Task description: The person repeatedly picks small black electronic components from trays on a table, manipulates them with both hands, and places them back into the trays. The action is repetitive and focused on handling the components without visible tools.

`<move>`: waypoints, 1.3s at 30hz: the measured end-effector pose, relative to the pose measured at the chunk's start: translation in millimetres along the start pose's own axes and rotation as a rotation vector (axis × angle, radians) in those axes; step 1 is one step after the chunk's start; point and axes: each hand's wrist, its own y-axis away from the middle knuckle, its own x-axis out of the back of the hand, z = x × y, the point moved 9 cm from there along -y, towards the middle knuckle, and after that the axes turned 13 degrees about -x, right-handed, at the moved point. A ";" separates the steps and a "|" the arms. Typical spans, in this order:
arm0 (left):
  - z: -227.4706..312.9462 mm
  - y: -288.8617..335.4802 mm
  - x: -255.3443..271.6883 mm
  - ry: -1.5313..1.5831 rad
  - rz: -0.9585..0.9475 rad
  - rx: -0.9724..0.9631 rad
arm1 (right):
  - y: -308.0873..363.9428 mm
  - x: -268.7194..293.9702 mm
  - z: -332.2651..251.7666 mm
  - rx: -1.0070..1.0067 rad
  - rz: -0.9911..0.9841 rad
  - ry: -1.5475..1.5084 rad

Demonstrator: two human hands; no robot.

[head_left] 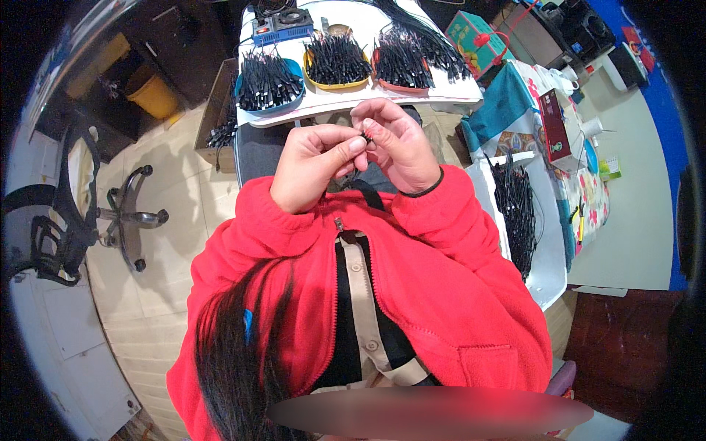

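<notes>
In front of my chest, both hands meet at a thin black cable that shows small red bits at its end. My left hand pinches it between thumb and forefinger. Against the same spot, my right hand closes its thumb and forefinger, with the other fingers loosely curled. Much of the cable is hidden by the fingers. Beyond my hands, black cables with connector ends fill a blue basket. More bundles lie in a yellow basket and others in a red basket.
The baskets stand along the near edge of a white table, with a blue-based stove-like device behind. A white bin of black cables is at my right. An office chair and a cardboard box are on the left.
</notes>
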 end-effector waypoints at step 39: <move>-15.1 15.7 -8.2 0.130 -0.208 0.340 | 62.7 -56.5 -65.0 0.798 0.010 1.467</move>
